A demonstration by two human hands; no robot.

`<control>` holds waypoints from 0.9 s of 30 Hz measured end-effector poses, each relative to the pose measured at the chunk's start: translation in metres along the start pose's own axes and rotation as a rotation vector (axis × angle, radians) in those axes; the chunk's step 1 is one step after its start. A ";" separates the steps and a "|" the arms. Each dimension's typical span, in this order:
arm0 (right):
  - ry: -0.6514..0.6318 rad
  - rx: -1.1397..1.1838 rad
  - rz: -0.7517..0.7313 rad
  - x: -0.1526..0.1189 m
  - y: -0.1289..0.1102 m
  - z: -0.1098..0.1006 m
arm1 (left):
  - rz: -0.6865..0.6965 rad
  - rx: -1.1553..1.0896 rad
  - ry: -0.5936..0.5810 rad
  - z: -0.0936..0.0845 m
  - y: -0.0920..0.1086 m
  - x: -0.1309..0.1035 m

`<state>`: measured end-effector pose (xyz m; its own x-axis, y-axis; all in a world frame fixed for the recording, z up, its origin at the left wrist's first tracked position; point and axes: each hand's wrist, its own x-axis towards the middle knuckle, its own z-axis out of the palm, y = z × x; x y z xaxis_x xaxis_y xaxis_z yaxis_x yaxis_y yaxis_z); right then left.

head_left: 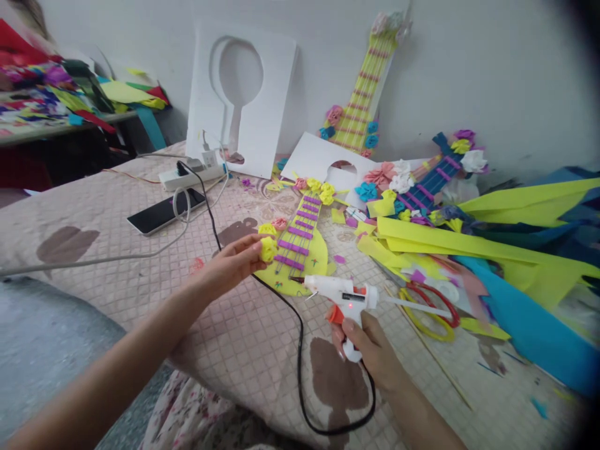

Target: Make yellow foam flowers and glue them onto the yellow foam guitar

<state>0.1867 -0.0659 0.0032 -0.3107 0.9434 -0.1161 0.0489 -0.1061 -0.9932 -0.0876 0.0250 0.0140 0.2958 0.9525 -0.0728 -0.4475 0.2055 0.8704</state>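
Note:
Between the fingertips of my left hand (237,262) is a yellow paper flower (269,249), held at the left edge of a yellow paper guitar (315,253). The guitar lies flat on the table, with purple strips across its neck and body, and yellow and pink flowers at its head and left side. My right hand (368,344) is wrapped round the handle of a white hot glue gun (340,292) with an orange trigger and a lit red light. Its nozzle points left, over the lower part of the guitar. A glue stick juts from the gun's back.
Red-and-yellow scissors (429,309), a thin wooden stick (434,353) and yellow crepe paper strips (469,240) lie at right. A phone (166,211) and power strip (192,177) sit at left. The black cord (300,350) loops in front. Two decorated guitars and a white cutout board (274,106) stand behind.

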 end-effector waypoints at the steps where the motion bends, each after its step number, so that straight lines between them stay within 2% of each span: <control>1: -0.004 0.051 0.009 0.001 0.001 0.000 | 0.028 0.062 0.031 -0.007 0.007 0.001; 4: 0.020 0.173 0.035 0.002 0.002 0.001 | 0.118 0.338 0.124 -0.023 0.027 0.005; 7: 0.063 0.247 0.056 0.002 0.000 0.001 | 0.204 0.658 0.184 -0.031 0.036 0.009; 10: 0.096 0.268 0.075 0.003 0.001 -0.002 | 0.299 0.994 0.210 -0.034 0.031 0.014; 13: 0.101 0.268 0.089 0.002 0.005 -0.006 | 0.372 1.244 0.180 -0.036 0.022 0.018; 19: 0.124 0.290 0.101 0.001 0.006 -0.010 | 0.406 1.432 0.137 -0.037 0.016 0.022; 27: 0.146 0.290 0.115 0.001 0.006 -0.010 | 0.439 1.497 0.110 -0.035 0.014 0.022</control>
<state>0.1965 -0.0625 -0.0029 -0.1784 0.9530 -0.2448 -0.2027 -0.2790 -0.9386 -0.1168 0.0572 0.0080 0.2819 0.9003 0.3315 0.7558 -0.4213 0.5013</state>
